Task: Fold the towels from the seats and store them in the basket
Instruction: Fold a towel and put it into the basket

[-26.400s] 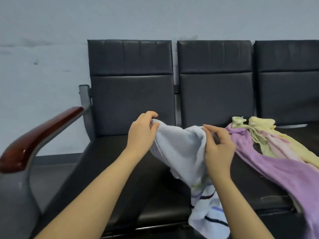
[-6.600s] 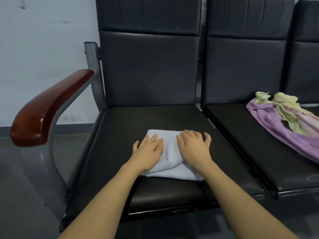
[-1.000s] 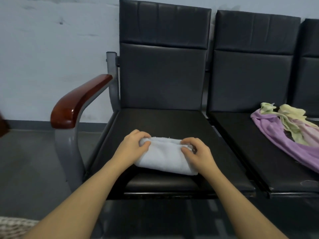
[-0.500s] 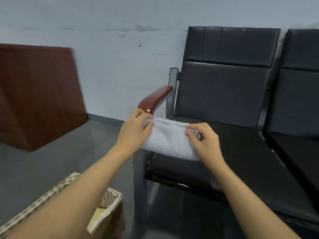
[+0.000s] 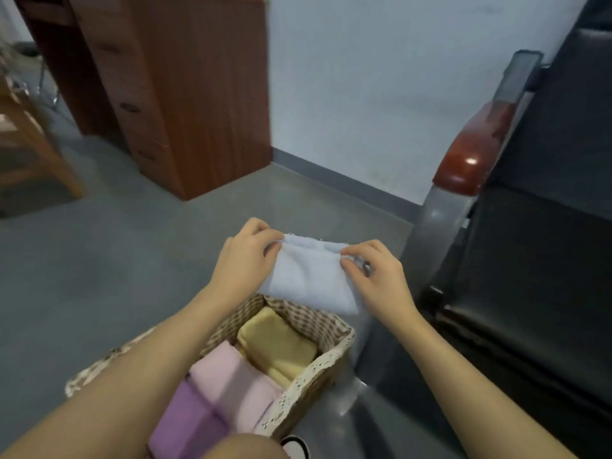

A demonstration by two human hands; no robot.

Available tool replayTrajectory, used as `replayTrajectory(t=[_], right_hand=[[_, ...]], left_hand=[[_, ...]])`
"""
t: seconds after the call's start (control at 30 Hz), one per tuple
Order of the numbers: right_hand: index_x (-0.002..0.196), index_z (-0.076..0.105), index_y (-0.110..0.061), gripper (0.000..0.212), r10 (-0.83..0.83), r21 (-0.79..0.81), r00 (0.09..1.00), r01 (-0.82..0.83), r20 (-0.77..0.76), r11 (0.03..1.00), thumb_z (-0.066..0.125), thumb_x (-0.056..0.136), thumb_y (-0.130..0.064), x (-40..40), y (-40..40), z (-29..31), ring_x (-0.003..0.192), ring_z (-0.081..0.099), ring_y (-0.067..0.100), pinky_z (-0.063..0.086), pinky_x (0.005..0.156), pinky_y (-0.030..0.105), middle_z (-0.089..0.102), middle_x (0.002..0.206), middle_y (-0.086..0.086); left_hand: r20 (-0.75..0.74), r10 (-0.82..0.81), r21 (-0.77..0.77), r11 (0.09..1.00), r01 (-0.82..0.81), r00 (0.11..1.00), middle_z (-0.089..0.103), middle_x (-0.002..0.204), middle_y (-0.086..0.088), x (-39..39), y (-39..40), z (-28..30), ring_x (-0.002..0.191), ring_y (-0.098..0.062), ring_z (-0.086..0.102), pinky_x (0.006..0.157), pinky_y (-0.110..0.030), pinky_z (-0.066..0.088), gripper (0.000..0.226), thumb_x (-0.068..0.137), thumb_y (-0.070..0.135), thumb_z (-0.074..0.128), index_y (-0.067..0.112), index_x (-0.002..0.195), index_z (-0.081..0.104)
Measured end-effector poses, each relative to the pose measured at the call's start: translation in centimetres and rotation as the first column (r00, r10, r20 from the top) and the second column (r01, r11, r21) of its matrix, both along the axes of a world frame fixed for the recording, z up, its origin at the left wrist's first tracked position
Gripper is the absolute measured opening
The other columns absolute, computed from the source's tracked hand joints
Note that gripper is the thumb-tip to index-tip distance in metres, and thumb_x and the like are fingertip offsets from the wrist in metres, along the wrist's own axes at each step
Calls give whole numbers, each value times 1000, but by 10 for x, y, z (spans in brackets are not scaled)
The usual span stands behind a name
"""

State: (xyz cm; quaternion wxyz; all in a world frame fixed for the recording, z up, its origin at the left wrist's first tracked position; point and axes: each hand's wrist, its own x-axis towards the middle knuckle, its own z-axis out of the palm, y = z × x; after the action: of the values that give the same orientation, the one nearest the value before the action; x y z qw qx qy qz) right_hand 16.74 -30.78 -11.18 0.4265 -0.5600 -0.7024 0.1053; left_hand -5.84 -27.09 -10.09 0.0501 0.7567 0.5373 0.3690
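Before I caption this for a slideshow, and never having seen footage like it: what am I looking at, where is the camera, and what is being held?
No machine here: the bare arms belong to a person, and the one camera sits on their head, looking forward and down.

The left hand and right hand each pinch an end of a folded pale blue towel, held in the air above the far end of a wicker basket standing on the grey floor.

In the basket lie a folded yellow towel, a pink towel and a purple towel.

At right is a black seat with a reddish armrest; behind, a wooden cabinet.
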Motion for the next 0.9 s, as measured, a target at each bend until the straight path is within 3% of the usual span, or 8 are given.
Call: replayTrajectory(t=[0.17, 0.37, 0.47, 0.57, 0.7, 0.8, 0.87, 0.9], right_hand=[[95, 71, -20, 10, 23, -211, 998, -10, 62, 977, 65, 88, -17, -45, 11, -67, 76, 58, 19, 47, 77, 40, 55, 90, -7], [102, 70, -17, 16, 74, -350, 939, 52, 336, 935, 58, 92, -22, -67, 17, -117, 86, 61, 30, 43, 72, 34, 62, 104, 3], [83, 73, -19, 8, 50, -297, 897, 92, 440, 951, 65, 83, -23, -68, 14, -132, 66, 64, 28, 49, 55, 32, 67, 84, 3], [67, 69, -23, 7, 88, -316, 818, 118, 569, 941, 70, 73, -27, -67, 11, -147, 45, 58, 24, 40, 38, 26, 63, 67, 0], [76, 69, -21, 11, 144, -391, 726, 184, 673, 902, 73, 76, -30, -67, 17, -152, 59, 62, 24, 35, 49, 27, 63, 76, 1], [84, 67, -15, 23, 307, -454, 748, -9, 588, 891, 51, 83, -32, -67, 17, -149, 73, 61, 24, 48, 60, 32, 61, 84, 3], [103, 66, -13, 33, 471, -553, 739, -161, 482, 818, 42, 88, -31, -64, 22, -145, 90, 59, 24, 51, 77, 37, 61, 101, 3], [111, 63, -13, 32, 532, -601, 722, -201, 443, 774, 45, 91, -30, -62, 24, -144, 98, 57, 23, 49, 84, 39, 60, 110, 3]], left_hand=[[-69, 60, -130, 989, -69, 996, 62, 97, -5, -37, 8, -78, 76, -29, 64, 69, -44, 52, 38, 86, 33, 40, 15, 96, 73], [-211, -10, -139, 990, -20, 977, 65, 82, -2, -51, 23, -155, 65, -25, 65, 56, -37, 51, 34, 83, 28, 42, 15, 81, 74], [-413, -49, 4, 998, 55, 909, 61, 72, -1, -42, 32, -179, 54, -23, 59, 55, -33, 40, 26, 78, 17, 44, 16, 71, 70], [-562, -72, 71, 988, 134, 824, 59, 71, -1, -28, 35, -194, 51, -21, 52, 55, -32, 37, 22, 74, 11, 45, 17, 68, 66], [-458, -67, -65, 997, 42, 887, 64, 79, -1, -12, 46, -221, 58, -22, 61, 56, -31, 42, 27, 77, 20, 43, 18, 78, 70], [-303, 11, -122, 991, -50, 953, 67, 103, -5, -7, 41, -231, 86, -24, 65, 70, -31, 51, 33, 85, 26, 45, 12, 102, 69], [-169, 95, -99, 989, -113, 981, 58, 118, -9, -6, 26, -236, 105, -26, 54, 86, -36, 44, 33, 88, 28, 50, 12, 115, 60], [-125, 123, -69, 989, -132, 984, 53, 118, -9, -8, 16, -237, 104, -26, 49, 87, -35, 39, 32, 88, 29, 50, 13, 115, 56]])
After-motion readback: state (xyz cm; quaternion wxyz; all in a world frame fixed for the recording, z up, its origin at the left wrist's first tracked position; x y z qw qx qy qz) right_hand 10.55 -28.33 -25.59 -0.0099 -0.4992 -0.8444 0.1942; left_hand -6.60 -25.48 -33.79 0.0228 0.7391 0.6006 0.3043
